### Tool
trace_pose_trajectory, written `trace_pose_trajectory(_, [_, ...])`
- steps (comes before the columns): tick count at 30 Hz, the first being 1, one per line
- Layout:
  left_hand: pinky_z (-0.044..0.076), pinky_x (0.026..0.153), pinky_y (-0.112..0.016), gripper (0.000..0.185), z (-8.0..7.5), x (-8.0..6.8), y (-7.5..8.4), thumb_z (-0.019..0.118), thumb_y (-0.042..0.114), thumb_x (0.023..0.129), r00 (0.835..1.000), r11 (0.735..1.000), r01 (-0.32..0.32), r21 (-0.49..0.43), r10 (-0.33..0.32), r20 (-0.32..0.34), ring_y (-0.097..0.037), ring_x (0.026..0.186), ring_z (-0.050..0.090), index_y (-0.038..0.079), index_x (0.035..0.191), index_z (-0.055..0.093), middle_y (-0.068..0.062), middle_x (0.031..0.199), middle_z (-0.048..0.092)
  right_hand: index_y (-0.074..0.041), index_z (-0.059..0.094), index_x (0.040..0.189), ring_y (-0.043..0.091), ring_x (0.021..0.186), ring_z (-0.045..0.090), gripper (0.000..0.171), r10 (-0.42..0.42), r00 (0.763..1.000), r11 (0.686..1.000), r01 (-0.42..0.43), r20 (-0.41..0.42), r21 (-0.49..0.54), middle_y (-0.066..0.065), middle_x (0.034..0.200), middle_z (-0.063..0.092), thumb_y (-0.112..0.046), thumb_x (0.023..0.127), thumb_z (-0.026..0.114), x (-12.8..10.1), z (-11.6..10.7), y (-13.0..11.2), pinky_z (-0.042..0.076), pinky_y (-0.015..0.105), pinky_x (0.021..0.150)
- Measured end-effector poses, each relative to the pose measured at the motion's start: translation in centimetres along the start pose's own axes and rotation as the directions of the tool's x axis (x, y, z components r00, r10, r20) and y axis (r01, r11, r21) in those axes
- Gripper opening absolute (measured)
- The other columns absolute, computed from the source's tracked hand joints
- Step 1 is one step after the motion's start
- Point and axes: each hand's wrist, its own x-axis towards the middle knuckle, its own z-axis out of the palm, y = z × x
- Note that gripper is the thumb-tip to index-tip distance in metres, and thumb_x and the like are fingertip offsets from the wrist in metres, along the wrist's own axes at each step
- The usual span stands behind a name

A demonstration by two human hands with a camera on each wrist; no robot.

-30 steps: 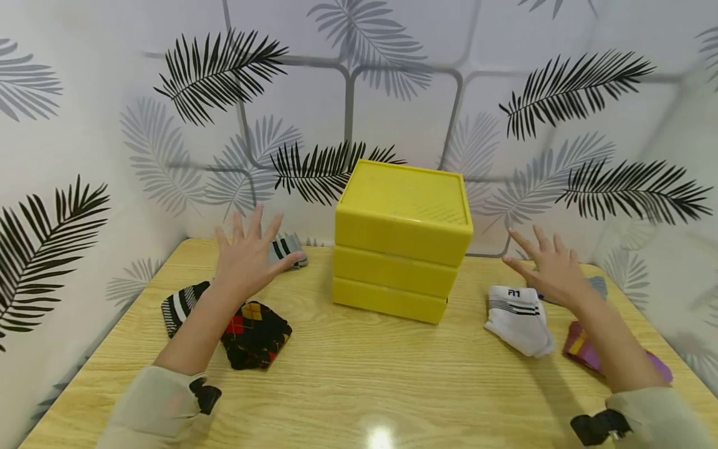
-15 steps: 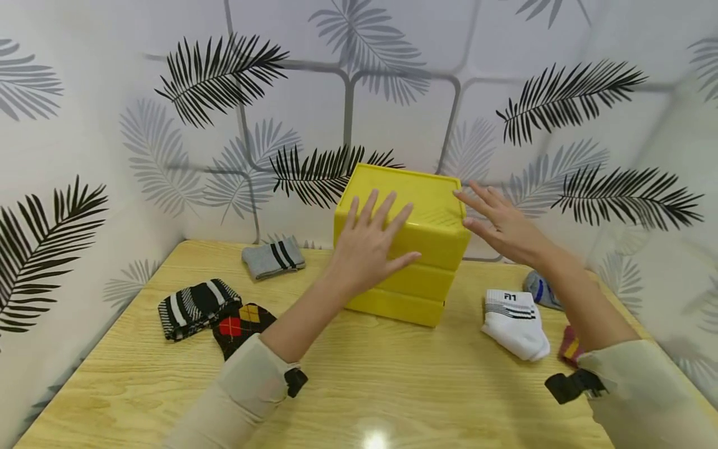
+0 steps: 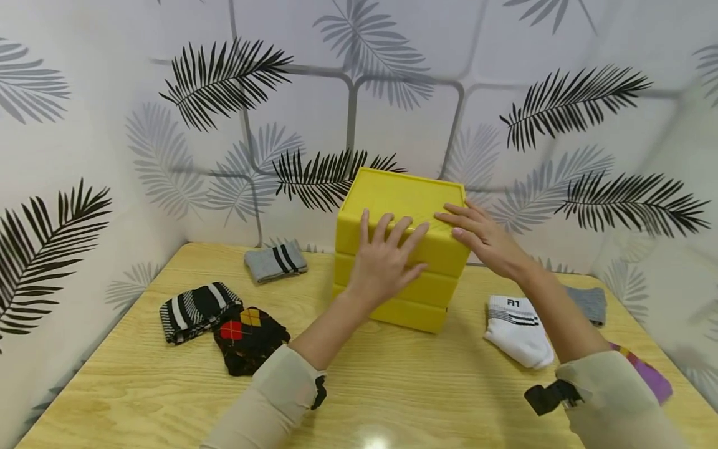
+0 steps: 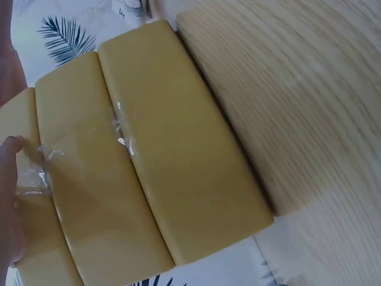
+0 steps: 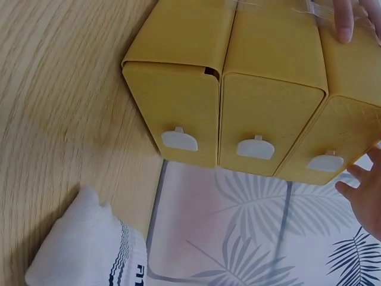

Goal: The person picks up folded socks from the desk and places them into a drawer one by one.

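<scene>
A yellow three-tier drawer box (image 3: 401, 299) stands upright in the middle of the table. My left hand (image 3: 384, 259) lies against its near side, fingers spread and fingertips at the top front edge. At the top right corner, the extended fingers of my right hand (image 3: 488, 240) reach over the edge. In the left wrist view the box's plain side (image 4: 172, 149) carries clear tape across the seams. Three drawer fronts with white tab handles (image 5: 256, 149) show in the right wrist view, with my right hand (image 5: 368, 196) beside the top one.
On the left lie a grey striped sock pair (image 3: 275, 260), a black-and-white pair (image 3: 199, 312) and an argyle pair (image 3: 252, 343). White socks (image 3: 518, 330), grey socks (image 3: 588, 304) and purple socks (image 3: 647, 377) lie to the right. A leaf-patterned wall covering (image 3: 409, 125) rises behind the table.
Both hands have come inward from over the socks at either side to the box. My left hand now touches its front, my right hand its top right edge. The box stays in place.
</scene>
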Motion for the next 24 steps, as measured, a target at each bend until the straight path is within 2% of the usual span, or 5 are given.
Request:
trace_pose_trajectory(5, [0.013, 0.103, -0.058, 0.061, 0.5, -0.4, -0.9, 0.053, 0.057, 0.084, 0.994, 0.999, -0.047, -0.023, 0.045, -0.096, -0.029, 0.117, 0.039, 0.021, 0.133, 0.047, -0.005, 0.126, 0.047, -0.014, 0.048, 0.136, 0.036, 0.135, 0.008, 0.041, 0.005, 1.0, 1.0, -0.005, -0.024, -0.021, 0.012, 0.143, 0.034, -0.028, 0.1, 0.037, -0.3, 0.1, -0.9, 0.008, 0.063, 0.101])
trace_pose_trajectory(9, [0.014, 0.103, -0.057, 0.063, 0.6, -0.7, -1.8, 0.055, 0.058, 0.082, 0.983, 0.993, -0.099, -0.07, 0.087, -0.16, -0.029, 0.115, 0.041, 0.019, 0.132, 0.048, -0.005, 0.124, 0.049, -0.014, 0.048, 0.136, 0.037, 0.135, 0.008, 0.041, 0.034, 0.999, 0.999, -0.035, -0.035, -0.031, 0.011, 0.143, 0.033, -0.03, 0.099, 0.038, -0.8, 0.3, -1.9, 0.007, 0.062, 0.101])
trace_pose_trajectory(14, [0.017, 0.102, -0.058, 0.064, 0.9, -1.2, -2.9, 0.058, 0.059, 0.081, 0.962, 0.975, -0.169, -0.141, 0.132, -0.238, -0.029, 0.113, 0.043, 0.018, 0.13, 0.05, -0.006, 0.122, 0.05, -0.016, 0.046, 0.138, 0.035, 0.136, 0.005, 0.044, 0.09, 0.995, 0.994, -0.092, -0.031, -0.053, 0.009, 0.145, 0.031, -0.036, 0.099, 0.038, -1.7, 0.7, -3.6, 0.005, 0.063, 0.1])
trace_pose_trajectory(19, [0.021, 0.1, -0.058, 0.066, 1.4, -1.4, -4.1, 0.06, 0.06, 0.078, 0.934, 0.946, -0.246, -0.213, 0.172, -0.314, -0.028, 0.111, 0.044, 0.018, 0.129, 0.052, -0.004, 0.121, 0.052, -0.019, 0.043, 0.139, 0.033, 0.136, 0.003, 0.046, 0.145, 0.989, 0.984, -0.147, -0.026, -0.102, 0.007, 0.147, 0.028, -0.04, 0.099, 0.037, -2.4, 0.9, -5.7, 0.007, 0.066, 0.098])
trace_pose_trajectory(24, [0.021, 0.099, -0.06, 0.066, 1.7, -1.5, -5.4, 0.061, 0.06, 0.077, 0.911, 0.92, -0.308, -0.244, 0.211, -0.353, -0.027, 0.111, 0.046, 0.017, 0.128, 0.052, -0.005, 0.12, 0.053, -0.02, 0.042, 0.14, 0.035, 0.136, 0.006, 0.048, 0.166, 0.986, 0.971, -0.169, -0.032, -0.171, 0.009, 0.146, 0.029, -0.043, 0.098, 0.036, -2.7, 1.3, -7.2, 0.011, 0.064, 0.099])
